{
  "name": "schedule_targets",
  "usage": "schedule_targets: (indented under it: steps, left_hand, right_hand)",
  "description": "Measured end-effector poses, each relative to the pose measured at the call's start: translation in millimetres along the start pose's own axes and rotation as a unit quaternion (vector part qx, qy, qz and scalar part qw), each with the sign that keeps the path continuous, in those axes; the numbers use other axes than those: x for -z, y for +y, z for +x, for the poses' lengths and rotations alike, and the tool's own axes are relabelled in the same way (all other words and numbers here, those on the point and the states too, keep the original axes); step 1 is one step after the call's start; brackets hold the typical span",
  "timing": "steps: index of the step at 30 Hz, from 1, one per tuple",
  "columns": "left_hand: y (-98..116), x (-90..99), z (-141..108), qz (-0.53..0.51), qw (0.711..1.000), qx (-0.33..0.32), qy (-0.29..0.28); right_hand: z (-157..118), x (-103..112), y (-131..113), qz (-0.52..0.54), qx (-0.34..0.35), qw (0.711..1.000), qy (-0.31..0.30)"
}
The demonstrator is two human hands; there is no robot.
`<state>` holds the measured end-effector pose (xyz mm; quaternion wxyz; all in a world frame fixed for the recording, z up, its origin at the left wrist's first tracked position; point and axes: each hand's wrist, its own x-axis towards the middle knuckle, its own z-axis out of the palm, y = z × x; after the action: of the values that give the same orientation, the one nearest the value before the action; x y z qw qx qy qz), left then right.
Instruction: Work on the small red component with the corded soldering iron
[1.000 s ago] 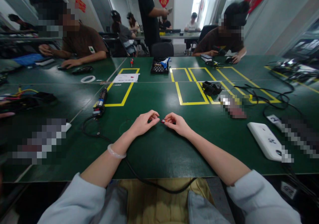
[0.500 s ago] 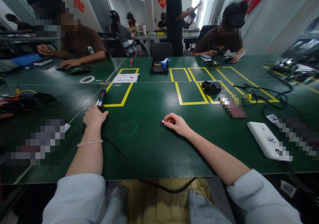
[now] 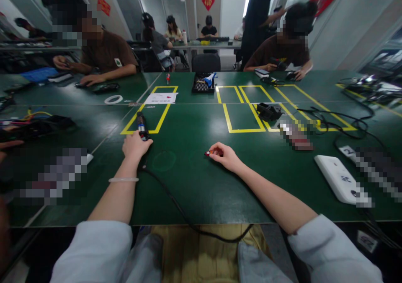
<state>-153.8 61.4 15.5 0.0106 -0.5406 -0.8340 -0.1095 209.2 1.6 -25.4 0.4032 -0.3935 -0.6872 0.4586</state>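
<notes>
Low on the left side of the green table, my left hand is wrapped round a black cylindrical tool with a blue and silver band. A black cable runs from near that hand over the table's front edge. My right hand pinches a small red and orange piece between thumb and fingers, just above or on the table; its full shape is too small to tell. A yellow tape outline lies beyond the tool.
A white printed sheet, a tape roll, a black tray and a black holder lie farther back. At right are a white power bank and tangled cables. People sit across the table.
My left hand has moved right with the black tool. My right hand still pinches the small piece. The standing person in the background has shifted right.
</notes>
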Motion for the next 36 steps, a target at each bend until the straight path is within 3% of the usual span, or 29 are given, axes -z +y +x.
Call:
schedule_targets:
  steps: [8,17,25,36]
  left_hand:
    - [60.8,-8.2,-45.2,-0.005,0.986,-0.167,-0.003]
    - [112.4,-12.4,-112.1,-0.051,0.929,-0.367,-0.008]
    - [120.8,-12.9,-129.9,-0.089,0.896,-0.434,-0.027]
    - [121.8,-8.9,-132.5,-0.077,0.892,-0.446,-0.020]
  right_hand:
    - [1.5,1.2,1.4,-0.034,0.014,0.999,0.034]
    - [-1.1,3.0,-2.2,-0.093,0.086,0.991,0.037]
    - [-2.1,1.4,-5.7,-0.174,0.120,0.977,0.035]
    - [-1.7,-1.2,-2.6,-0.215,0.113,0.970,0.019]
